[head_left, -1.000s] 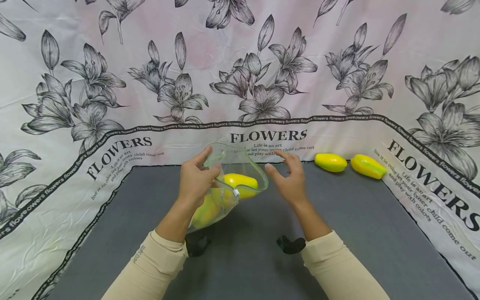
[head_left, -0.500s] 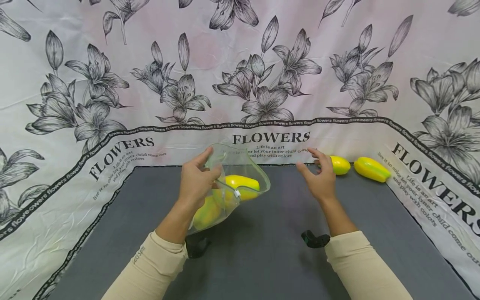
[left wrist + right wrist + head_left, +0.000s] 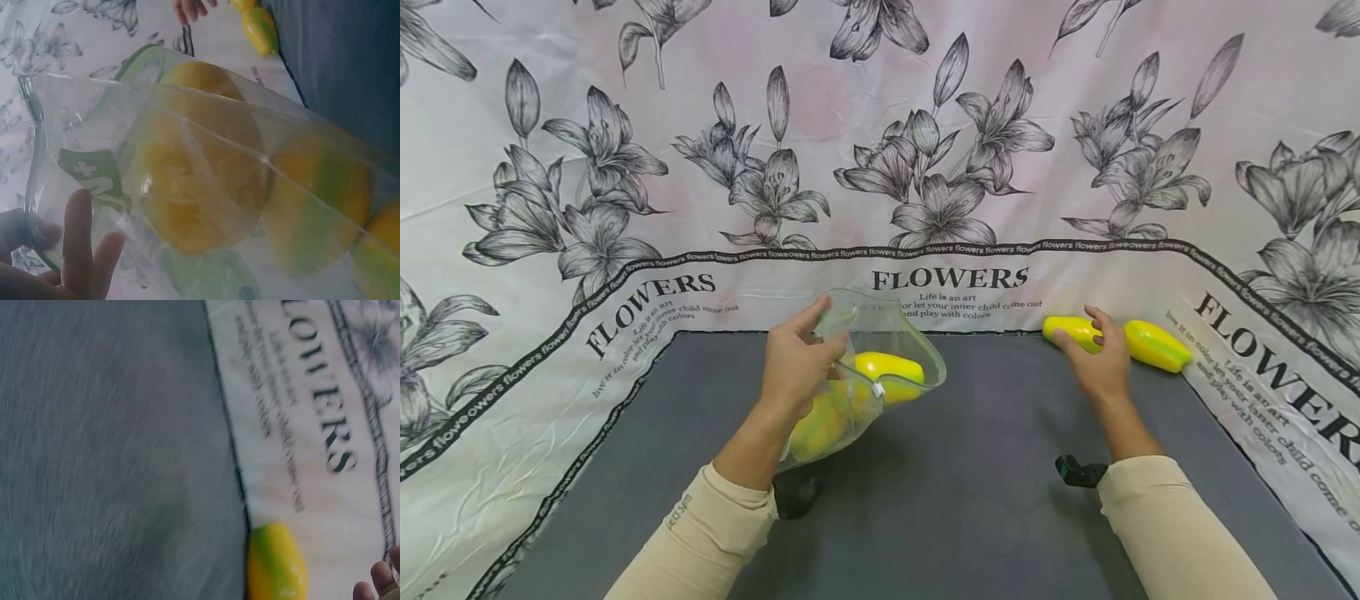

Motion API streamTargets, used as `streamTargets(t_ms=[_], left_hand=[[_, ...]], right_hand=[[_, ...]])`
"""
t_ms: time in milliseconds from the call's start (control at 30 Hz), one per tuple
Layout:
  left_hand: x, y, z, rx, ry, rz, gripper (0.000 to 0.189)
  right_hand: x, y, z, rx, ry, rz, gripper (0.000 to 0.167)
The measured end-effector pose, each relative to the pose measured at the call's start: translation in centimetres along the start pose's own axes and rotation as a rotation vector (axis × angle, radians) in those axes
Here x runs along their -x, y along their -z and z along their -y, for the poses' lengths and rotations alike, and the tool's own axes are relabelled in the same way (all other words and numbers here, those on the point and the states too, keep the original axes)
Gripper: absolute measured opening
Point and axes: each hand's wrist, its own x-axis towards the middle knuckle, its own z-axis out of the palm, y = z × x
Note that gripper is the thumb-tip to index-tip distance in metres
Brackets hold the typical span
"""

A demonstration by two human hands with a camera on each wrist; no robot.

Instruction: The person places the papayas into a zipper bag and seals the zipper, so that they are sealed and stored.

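Note:
My left hand (image 3: 796, 360) pinches the rim of a clear zip bag (image 3: 880, 321) with a green edge and a white slider (image 3: 877, 388). The bag's mouth gapes toward the right. Inside lie yellow papayas with green streaks; one papaya (image 3: 891, 367) sits near the mouth, and the left wrist view shows a papaya (image 3: 200, 156) with others beside it. My right hand (image 3: 1099, 358) hovers at a loose papaya (image 3: 1067, 328) by the back edge, fingers spread and partly covering it. Whether they touch cannot be told. Right of that hand lies another papaya (image 3: 1157, 346).
A grey tabletop (image 3: 940, 500) lies under both hands. White floral cloth (image 3: 805, 283) rises behind and along the sides. Dark wrist-worn devices show below each wrist, such as the black device (image 3: 1078, 471) on the right.
My right hand has moved right, away from the bag's mouth, to the nearer of the loose papayas. The left hand keeps holding the bag in nearly the same place.

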Motion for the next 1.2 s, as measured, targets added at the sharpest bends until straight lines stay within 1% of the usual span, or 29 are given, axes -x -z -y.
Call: streamTargets(t_ms=[100,333,533,700,867,1033,1200], left_hand=[[-0.1,-0.1,0.1,0.009,-0.005,0.001,0.063],[-0.2,-0.2,0.1,0.016,-0.004,0.000,0.062],[-0.4,-0.3,0.3,0.014,0.000,0.010,0.061],[-0.4,-0.4,0.3,0.024,0.007,0.013,0.062],[-0.2,-0.4,0.1,0.028,0.023,0.006,0.062],[-0.2,-0.3,0.2,0.028,0.031,0.007,0.063],[-0.3,-0.4,0.2,0.024,0.022,0.010,0.062]], right_hand=[[-0.6,0.6,-1.4,0.047,-0.046,0.037,0.072],[-1.9,1.9,-4.5,0.108,-0.107,0.108,0.081],[-2.4,2.1,-6.8,0.125,-0.147,0.162,0.088],[-2.9,1.8,-8.4,0.142,-0.210,0.228,0.098],[-3.3,1.3,-9.1,0.135,-0.260,0.257,0.102],[-3.8,0.9,-9.2,0.131,-0.256,0.263,0.104],[-4.4,0.7,-9.4,0.136,-0.254,0.265,0.104]])
